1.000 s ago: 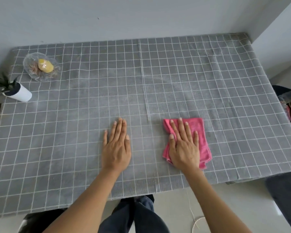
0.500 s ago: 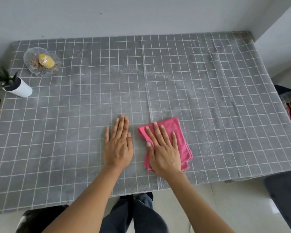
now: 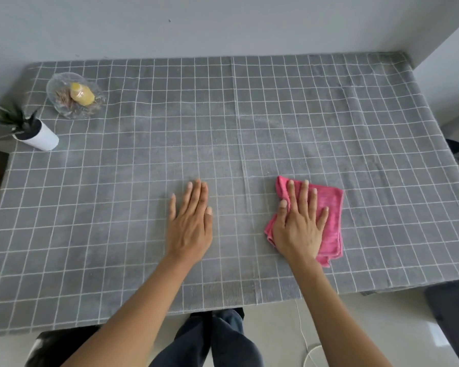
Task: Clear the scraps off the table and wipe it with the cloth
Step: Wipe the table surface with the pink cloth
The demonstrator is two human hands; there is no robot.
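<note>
Cloth: the folded pink microfibre cloth (image 3: pixel 326 207) has been slid back to the right along the near edge of the grey checked tablecloth (image 3: pixel 117 221).
Right hand (image 3: pixel 300 223): flat with straight fingers, pressed on the cloth.
Left hand (image 3: pixel 190 221): flat on the table, unmoved, nothing held.
Meaning: wiping strokes are continued; no scraps are seen.

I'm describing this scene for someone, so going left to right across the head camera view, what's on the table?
Potted plant → glass dish holding a yellow item → left hand flat on the tablecloth → right hand pressing the pink cloth.
</note>
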